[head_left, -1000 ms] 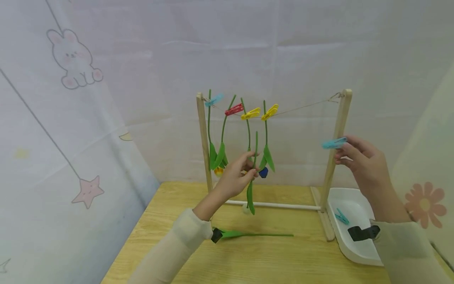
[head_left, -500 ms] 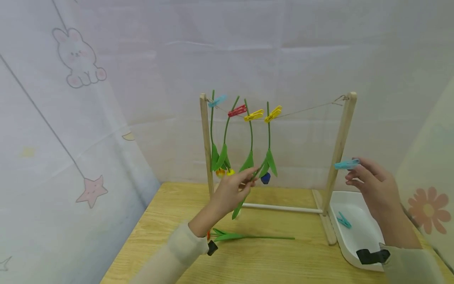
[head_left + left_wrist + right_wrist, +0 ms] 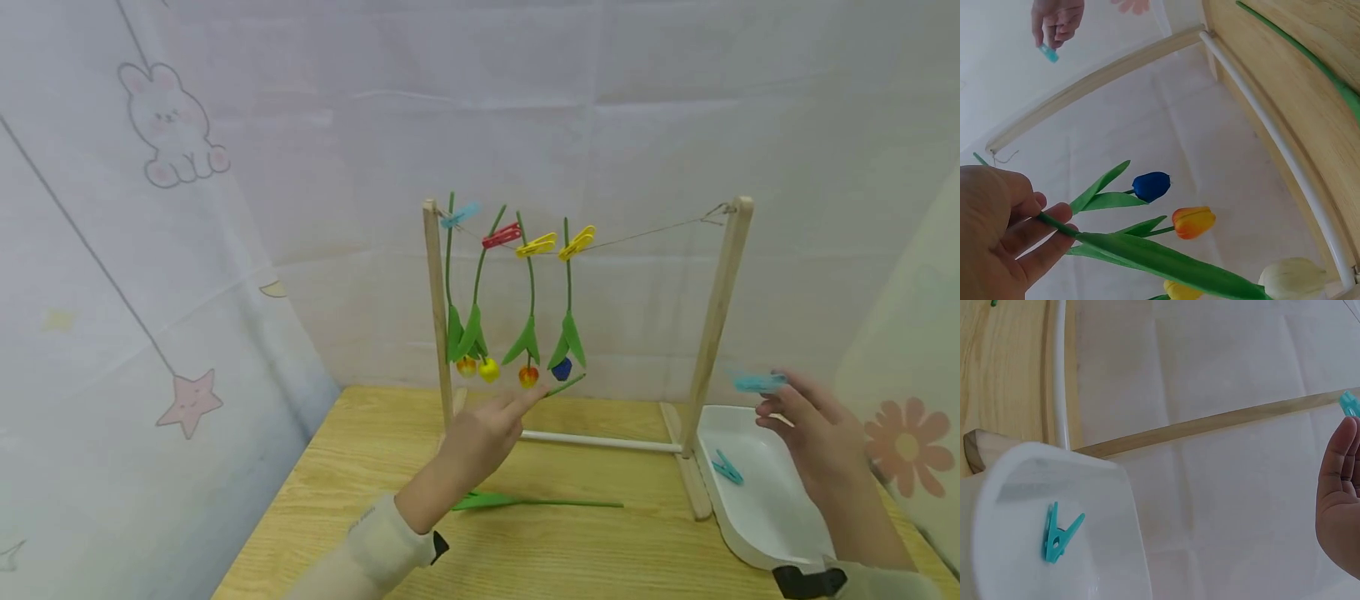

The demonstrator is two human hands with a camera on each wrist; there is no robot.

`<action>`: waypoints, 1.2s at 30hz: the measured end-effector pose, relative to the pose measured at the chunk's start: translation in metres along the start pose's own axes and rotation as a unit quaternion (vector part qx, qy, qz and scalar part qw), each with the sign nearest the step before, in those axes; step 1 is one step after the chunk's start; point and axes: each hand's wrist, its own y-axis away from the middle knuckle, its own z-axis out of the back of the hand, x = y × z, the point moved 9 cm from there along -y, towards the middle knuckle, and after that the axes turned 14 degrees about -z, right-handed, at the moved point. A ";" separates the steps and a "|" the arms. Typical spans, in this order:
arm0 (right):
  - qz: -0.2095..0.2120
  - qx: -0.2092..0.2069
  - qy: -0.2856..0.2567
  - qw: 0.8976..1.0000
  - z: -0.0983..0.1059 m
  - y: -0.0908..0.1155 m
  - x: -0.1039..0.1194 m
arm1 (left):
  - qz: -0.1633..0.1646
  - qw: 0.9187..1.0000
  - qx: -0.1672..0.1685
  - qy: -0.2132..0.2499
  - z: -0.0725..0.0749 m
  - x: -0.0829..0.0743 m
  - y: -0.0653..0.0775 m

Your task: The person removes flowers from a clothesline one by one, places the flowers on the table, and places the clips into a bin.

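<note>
My left hand (image 3: 483,437) pinches the green stem of a white artificial tulip (image 3: 1291,278), in front of the hanging flowers; the white bloom shows only in the left wrist view. At the right, beside the frame's post, my right hand (image 3: 813,437) pinches a light blue clothespin (image 3: 760,382). On the string hang several tulips head down: a blue tulip (image 3: 562,369), a red-orange tulip (image 3: 528,377), a yellow tulip (image 3: 489,370) and an orange-yellow tulip (image 3: 466,366). Yellow clothespins (image 3: 577,242), a red clothespin (image 3: 501,235) and a blue clothespin (image 3: 460,216) grip their stems.
The wooden frame (image 3: 723,325) holds the string between two posts, with a white bar (image 3: 600,441) low down. Another tulip (image 3: 540,502) lies on the table (image 3: 585,554), its bloom hidden by my left arm. A white tray (image 3: 780,517) at right holds a teal clothespin (image 3: 727,468).
My left hand has lowered and tilted the tulip, its stem end swinging from upright down to the right. My right hand has moved right and down with the clothespin, away from the post.
</note>
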 end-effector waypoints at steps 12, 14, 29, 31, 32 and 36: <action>-0.035 -0.019 -0.077 0.996 0.031 0.023 -0.020 | -0.013 0.998 0.058 -0.032 -0.021 -0.015 0.027; -0.043 -0.028 -0.086 0.995 0.038 0.028 -0.024 | -0.011 0.996 0.074 -0.038 -0.027 -0.018 0.032; -0.059 -0.063 -0.073 0.994 0.061 0.042 -0.038 | -0.034 0.979 0.156 -0.125 -0.066 -0.037 0.052; -0.060 -0.058 -0.070 0.994 0.061 0.043 -0.039 | -0.043 0.977 0.159 -0.135 -0.071 -0.041 0.053; -0.062 -0.056 -0.073 0.994 0.061 0.044 -0.040 | -0.046 0.976 0.162 -0.136 -0.073 -0.043 0.053; -0.073 -0.060 -0.081 0.992 0.065 0.046 -0.045 | -0.052 0.973 0.176 -0.140 -0.083 -0.050 0.056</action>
